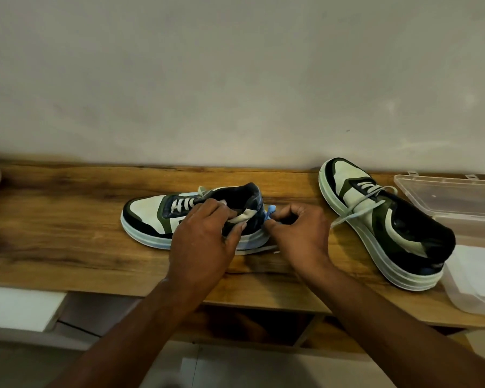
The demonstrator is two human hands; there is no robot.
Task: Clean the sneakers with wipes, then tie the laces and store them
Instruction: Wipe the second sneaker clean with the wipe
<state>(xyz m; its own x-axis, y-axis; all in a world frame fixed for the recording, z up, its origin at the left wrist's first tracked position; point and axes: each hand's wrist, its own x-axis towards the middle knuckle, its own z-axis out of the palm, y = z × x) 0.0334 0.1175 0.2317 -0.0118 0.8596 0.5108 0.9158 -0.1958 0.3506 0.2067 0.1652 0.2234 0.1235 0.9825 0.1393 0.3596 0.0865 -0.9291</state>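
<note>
— What were the hands doing?
— The left hand gripped the near sneaker at its collar; the right hand pinched a blue wipe against its heel.
— And around them?
— That shoe lay mid-shelf on the wooden shelf; the second sneaker, laces loose, stood beside a clear plastic box.

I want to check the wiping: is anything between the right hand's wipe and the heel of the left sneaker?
Nothing visible. The right hand pinches the blue wipe right at the heel of the sneaker; the left hand holds its collar, beside the heel.
</note>
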